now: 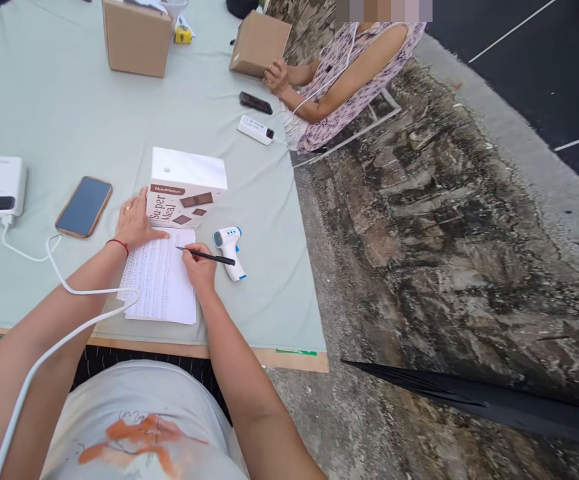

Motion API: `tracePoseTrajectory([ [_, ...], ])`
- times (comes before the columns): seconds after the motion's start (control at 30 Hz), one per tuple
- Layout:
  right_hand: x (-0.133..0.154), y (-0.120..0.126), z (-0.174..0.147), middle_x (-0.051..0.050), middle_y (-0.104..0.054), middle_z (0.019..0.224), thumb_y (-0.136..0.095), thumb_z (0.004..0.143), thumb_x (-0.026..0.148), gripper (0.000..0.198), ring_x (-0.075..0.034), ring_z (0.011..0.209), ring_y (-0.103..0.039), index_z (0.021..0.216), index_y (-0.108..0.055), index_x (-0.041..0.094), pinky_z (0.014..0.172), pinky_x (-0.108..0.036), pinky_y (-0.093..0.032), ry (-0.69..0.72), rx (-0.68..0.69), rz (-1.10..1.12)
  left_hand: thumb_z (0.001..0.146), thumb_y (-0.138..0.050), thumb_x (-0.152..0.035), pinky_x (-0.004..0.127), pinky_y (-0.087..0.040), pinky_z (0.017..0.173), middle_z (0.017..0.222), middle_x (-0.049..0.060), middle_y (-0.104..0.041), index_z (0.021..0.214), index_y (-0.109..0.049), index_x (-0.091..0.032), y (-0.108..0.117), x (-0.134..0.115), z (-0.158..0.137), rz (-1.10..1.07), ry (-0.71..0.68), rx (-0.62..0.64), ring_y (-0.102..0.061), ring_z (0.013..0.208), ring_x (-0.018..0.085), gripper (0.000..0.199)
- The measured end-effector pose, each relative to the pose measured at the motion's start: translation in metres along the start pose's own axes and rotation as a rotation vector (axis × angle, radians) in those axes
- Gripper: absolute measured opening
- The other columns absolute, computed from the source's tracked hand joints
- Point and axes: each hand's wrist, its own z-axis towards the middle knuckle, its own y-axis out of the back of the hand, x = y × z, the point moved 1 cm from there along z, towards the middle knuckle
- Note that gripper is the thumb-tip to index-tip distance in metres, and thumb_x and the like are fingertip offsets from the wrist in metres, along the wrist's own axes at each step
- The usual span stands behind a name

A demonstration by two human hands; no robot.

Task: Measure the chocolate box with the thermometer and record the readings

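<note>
A stack of handwritten paper (169,287) lies in front of me on the covered table. My right hand (199,268) pinches a black pen (212,255), its tip over the right part of the top sheet. Flat at the upper left of the paper rests my left hand (136,223), fingers stretched and thumb out across the sheet's top edge. Its fingers reach the side of a white and brown Super Meal box (188,187) that stands behind the paper. Just right of my right hand lies a white and blue infrared thermometer (229,252).
On the left are a phone (84,207) and a white power bank (2,187), whose white cable (59,333) runs across my left arm. Another person's hand (276,77) touches a cardboard box (260,43). Nearby lie a dark phone (256,103) and a white device (256,129); a larger carton (136,40) stands behind.
</note>
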Motion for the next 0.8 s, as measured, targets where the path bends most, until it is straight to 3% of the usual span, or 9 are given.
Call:
tracePoseTrajectory([
  [0.8, -0.0005, 0.0003, -0.0018, 0.001, -0.068, 0.077, -0.062, 0.076, 0.037, 0.012, -0.020, 0.076, -0.062, 0.080, -0.064, 0.026, 0.076, -0.036, -0.054, -0.033, 0.019, -0.086, 0.063, -0.101, -0.052, 0.066, -0.027, 0.134, 0.165, 0.020, -0.053, 0.174, -0.018, -0.025, -0.0048, 0.0022, 0.0032, 0.009, -0.047, -0.022, -0.037, 0.162, 0.048, 0.141],
])
